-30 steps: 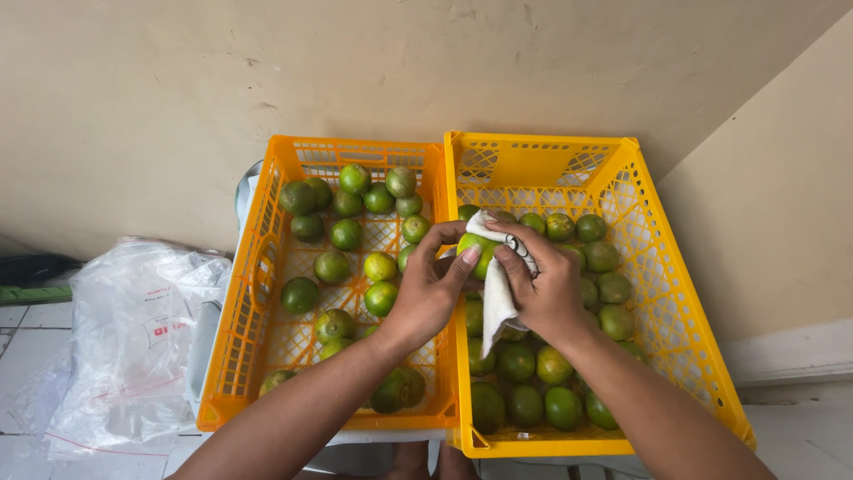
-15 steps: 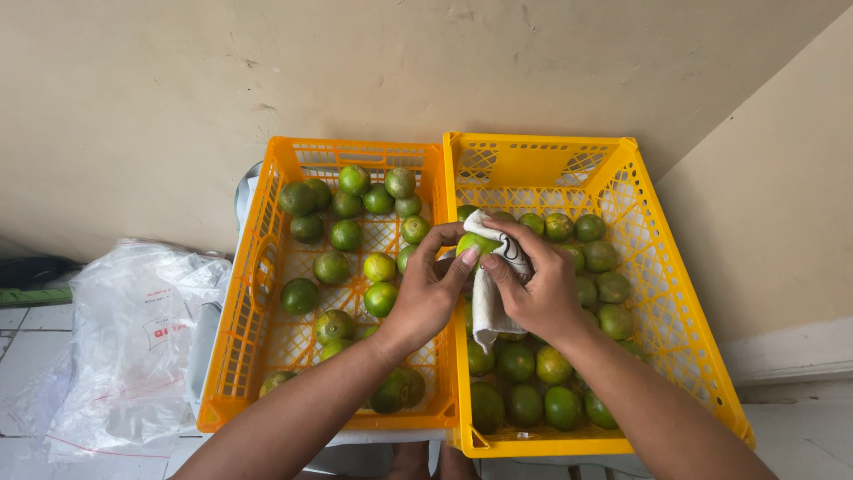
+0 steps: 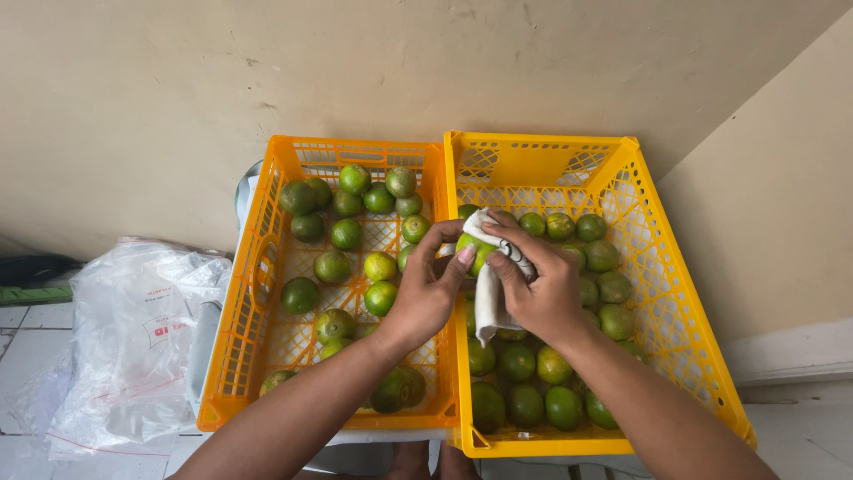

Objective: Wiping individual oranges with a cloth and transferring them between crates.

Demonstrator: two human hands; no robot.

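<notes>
Head view: two hands wipe one green fruit with a cloth, over the place where two crates meet.

The left hand [image 3: 426, 289] is closed around the fruit [image 3: 474, 250] and holds it from the left; the right hand [image 3: 542, 289] is closed on the white cloth [image 3: 487, 298] and presses it on the top of the fruit, while the rest of the cloth hangs down. The left crate [image 3: 233, 338] is orange and holds scattered green fruits with much bare bottom between them. The right crate [image 3: 662, 267] is yellow and its fruits lie closer together. Which pile is already wiped, I cannot tell, so I judge the work to be somewhere in the middle. At the far left a clear plastic bag [image 3: 124, 347] with a small red print lies crumpled on the floor.
</notes>
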